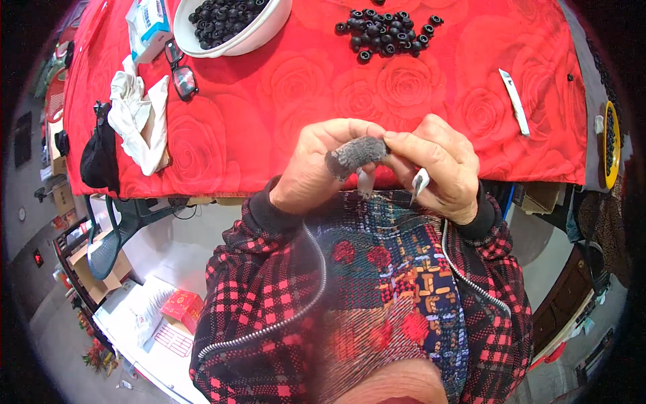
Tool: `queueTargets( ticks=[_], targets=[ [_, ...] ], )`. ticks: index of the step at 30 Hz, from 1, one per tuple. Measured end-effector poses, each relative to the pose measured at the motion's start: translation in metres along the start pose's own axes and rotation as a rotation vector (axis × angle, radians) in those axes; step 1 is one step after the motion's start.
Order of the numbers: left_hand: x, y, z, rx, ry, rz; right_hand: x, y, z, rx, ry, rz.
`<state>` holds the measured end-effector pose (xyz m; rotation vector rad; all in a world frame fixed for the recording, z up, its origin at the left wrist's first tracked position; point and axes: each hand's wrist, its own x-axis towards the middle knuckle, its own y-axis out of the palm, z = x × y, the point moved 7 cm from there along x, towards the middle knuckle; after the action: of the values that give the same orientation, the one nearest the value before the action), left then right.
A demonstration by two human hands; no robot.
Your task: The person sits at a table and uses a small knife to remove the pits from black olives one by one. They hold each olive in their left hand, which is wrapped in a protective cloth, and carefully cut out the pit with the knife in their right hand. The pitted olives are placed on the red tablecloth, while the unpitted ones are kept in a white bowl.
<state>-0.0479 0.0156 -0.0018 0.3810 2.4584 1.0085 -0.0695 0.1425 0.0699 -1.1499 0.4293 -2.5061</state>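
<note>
My left hand [321, 165] wears a grey fabric finger cot [355, 152] on its thumb, raised in front of my chest. My right hand [439, 165] pinches the tip of that grey cover and also holds a small white blade [420, 182] between its lower fingers. A thin pale strip [365, 182] hangs below the two hands. Both hands meet at the near edge of the table with the red rose-patterned cloth [269, 101].
A white bowl [259, 34] of small black rings stands at the far left; a loose pile of black rings [390, 30] lies at the far middle. Glasses [182, 71], a white cloth [141, 118], a white knife [515, 101] and a yellow dish [611, 145] lie around.
</note>
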Motion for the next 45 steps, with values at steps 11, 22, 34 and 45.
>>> queueTargets(
  ticks=[11,22,34,45],
  targets=[
    [-0.002,0.0,-0.005,0.137,0.049,-0.032,-0.003,-0.004,0.003,-0.081,-0.037,0.059],
    [0.002,0.005,-0.011,0.192,0.136,0.021,-0.004,-0.002,-0.027,0.113,0.422,0.166],
    [0.005,-0.003,-0.004,0.145,0.066,0.017,-0.002,0.0,-0.031,0.116,0.416,0.233],
    [0.009,-0.005,0.002,0.102,0.029,0.039,-0.007,0.002,-0.041,0.177,0.43,0.289]
  ],
)
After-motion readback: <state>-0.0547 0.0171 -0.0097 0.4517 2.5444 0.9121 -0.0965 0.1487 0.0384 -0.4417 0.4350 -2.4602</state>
